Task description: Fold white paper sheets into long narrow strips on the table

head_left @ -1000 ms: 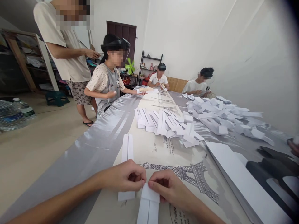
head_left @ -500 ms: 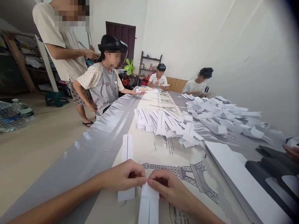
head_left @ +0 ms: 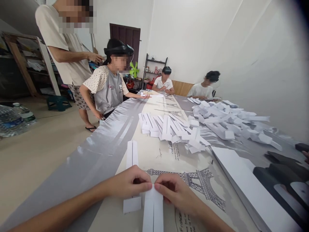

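Between my two hands is a folded white paper strip (head_left: pixel 153 212) with a seam down its middle, lying toward the near edge of the view. My left hand (head_left: pixel 131 183) pinches the left corner of its far end. The right corner of that end is pinched by my right hand (head_left: pixel 172 188), thumb on top. Partly hidden under my left hand lies a second folded paper strip (head_left: pixel 132 154), its near end showing below my wrist. Both hands rest over a cloth printed with an Eiffel Tower (head_left: pixel 202 182).
Ahead lies a pile of folded paper strips (head_left: pixel 166 127), with a larger heap of loose folded papers (head_left: pixel 224 119) at the right. A stack of white sheets (head_left: pixel 243 180) sits near my right arm beside dark objects (head_left: pixel 277 187). Several people are around the table (head_left: pixel 72 180).
My hands stay at the strip's far end, with the right fingers shifted slightly. The second strip's near end has moved a little right and down. The seated person at left has shifted slightly.
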Motion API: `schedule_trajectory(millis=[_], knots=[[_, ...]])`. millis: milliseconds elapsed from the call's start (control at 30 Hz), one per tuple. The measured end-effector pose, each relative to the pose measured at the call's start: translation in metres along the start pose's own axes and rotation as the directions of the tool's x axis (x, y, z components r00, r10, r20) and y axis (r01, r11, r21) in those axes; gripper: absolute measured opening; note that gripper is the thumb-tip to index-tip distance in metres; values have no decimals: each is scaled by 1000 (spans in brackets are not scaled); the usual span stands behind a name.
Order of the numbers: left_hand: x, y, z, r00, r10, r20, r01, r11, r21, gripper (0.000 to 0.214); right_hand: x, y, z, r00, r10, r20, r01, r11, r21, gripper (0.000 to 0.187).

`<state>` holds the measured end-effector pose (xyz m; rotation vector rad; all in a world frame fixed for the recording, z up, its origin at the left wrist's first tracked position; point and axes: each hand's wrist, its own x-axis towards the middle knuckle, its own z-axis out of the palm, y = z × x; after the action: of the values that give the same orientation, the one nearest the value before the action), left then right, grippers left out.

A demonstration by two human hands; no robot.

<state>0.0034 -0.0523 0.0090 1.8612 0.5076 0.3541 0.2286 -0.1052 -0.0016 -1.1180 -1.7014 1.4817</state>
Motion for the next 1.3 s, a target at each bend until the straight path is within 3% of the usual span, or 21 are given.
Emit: schedule_trajectory(millis=[367,700,1100,1300], knots=[[-1,-1,-1,999,-32,-22,32,999,-31,41,-1,-3,-1,999,-8,-43,7,1000,-21,33],[0,-3,-4,1000,-16,-20,14,998,-65,42,-2,0,-4,1000,15,-14,-13,996,92,35],[0,-2,-2,999,-43,-26,41,998,-51,38,-1,-4,-6,998,-32,-63,34,999,33,37],[0,0,0,998,-66,-21,63,989,-134,38,-2,1,-7,995,-37,-94,38,999,17,36]])
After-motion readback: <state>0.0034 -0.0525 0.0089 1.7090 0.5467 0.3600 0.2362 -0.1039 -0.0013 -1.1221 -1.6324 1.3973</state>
